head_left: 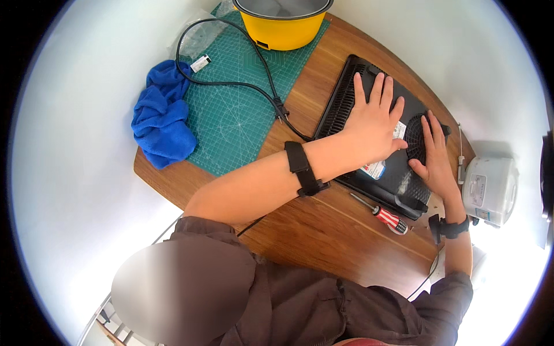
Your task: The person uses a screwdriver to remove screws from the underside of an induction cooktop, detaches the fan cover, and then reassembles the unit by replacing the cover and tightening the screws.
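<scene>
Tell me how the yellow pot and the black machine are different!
The pot is mostly yellow, while the machine is mostly black. The pot is round and deep; the machine is flat and boxy. The left hand and right hand lie on the machine, but neither touches the pot. Both things have black parts.

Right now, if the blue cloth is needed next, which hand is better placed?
Probably the left hand: it lies nearer the blue cloth, which is at the far left. The right hand rests farther across the black appliance.
</scene>
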`<state>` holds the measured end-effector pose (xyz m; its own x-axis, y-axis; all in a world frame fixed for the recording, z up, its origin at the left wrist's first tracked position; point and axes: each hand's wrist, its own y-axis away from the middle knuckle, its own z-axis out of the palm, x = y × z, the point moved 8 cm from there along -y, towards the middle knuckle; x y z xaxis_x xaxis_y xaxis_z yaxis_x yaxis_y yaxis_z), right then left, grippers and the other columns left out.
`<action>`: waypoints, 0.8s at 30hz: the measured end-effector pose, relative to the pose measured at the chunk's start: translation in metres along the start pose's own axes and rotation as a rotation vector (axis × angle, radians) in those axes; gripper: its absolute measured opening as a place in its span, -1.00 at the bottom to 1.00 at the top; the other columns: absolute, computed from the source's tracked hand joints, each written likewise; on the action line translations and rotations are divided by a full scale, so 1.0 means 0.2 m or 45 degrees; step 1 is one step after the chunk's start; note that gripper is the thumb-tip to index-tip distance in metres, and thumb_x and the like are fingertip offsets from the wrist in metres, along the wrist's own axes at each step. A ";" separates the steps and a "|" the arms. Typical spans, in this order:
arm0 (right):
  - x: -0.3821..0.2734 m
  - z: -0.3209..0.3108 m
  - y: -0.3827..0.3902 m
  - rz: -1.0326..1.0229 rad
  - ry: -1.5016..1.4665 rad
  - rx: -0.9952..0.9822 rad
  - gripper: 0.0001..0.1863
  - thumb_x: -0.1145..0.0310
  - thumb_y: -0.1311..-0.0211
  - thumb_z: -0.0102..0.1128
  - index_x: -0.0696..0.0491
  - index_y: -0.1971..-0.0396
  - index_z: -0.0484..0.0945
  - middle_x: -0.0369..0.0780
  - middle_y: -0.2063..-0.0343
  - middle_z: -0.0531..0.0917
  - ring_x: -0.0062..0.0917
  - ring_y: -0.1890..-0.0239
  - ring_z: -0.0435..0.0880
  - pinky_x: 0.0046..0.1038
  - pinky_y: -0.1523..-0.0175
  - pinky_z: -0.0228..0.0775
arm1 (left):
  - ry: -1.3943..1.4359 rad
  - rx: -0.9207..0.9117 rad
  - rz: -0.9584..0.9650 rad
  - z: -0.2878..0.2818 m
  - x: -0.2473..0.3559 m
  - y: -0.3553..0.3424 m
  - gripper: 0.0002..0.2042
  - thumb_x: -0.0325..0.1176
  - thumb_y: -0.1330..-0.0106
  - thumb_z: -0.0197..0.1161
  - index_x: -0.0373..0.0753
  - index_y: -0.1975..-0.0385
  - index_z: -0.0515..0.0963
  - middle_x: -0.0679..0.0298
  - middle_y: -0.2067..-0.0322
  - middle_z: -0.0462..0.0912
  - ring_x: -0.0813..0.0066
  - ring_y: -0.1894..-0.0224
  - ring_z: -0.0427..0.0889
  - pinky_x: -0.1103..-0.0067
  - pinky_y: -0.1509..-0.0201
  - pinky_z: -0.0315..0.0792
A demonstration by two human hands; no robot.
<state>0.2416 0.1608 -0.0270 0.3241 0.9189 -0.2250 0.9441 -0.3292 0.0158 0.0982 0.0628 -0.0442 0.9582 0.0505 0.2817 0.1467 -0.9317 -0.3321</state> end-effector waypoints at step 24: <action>0.14 0.06 0.05 -0.138 0.120 0.227 -0.08 -0.16 -0.35 0.22 0.03 -0.54 0.15 0.00 -0.54 0.11 0.00 -0.55 0.10 -0.09 -0.58 0.02 | 0.109 -0.776 0.320 -0.24 -0.19 -0.10 -0.29 -0.22 -0.11 0.53 0.00 -0.36 0.49 0.12 -0.51 0.22 0.12 -0.51 0.28 0.33 -0.53 0.30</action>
<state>0.2594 0.1801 -0.0457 0.2336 0.9644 -0.1239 0.9509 -0.2532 -0.1779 0.0469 0.0619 -0.0044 0.9186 -0.1999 0.3408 -0.2677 -0.9493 0.1647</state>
